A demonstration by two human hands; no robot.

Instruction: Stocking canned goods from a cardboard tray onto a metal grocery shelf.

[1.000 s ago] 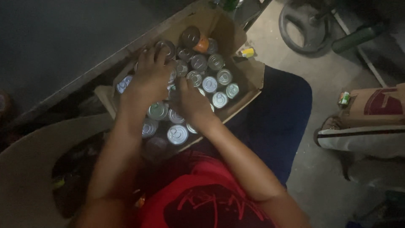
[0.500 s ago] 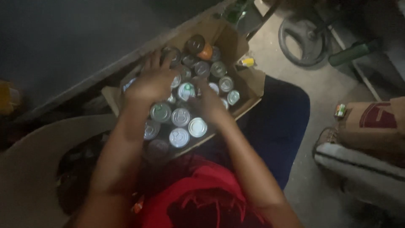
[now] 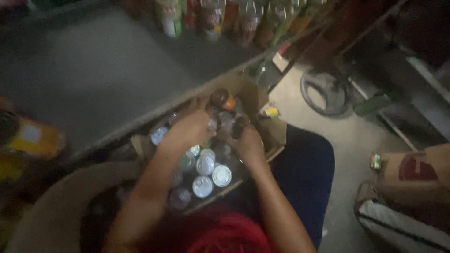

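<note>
Your hands are in a brown cardboard box (image 3: pixel 262 100) that looks dull and papery. The cans (image 3: pixel 221 175) have shiny metal tops (they catch the light). The grey shelf top (image 3: pixel 93 79) looks flat and matt.

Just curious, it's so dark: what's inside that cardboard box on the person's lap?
The cardboard box holds many upright cans with round silvery tops. The left hand and right hand cover the cans beneath them.
</note>
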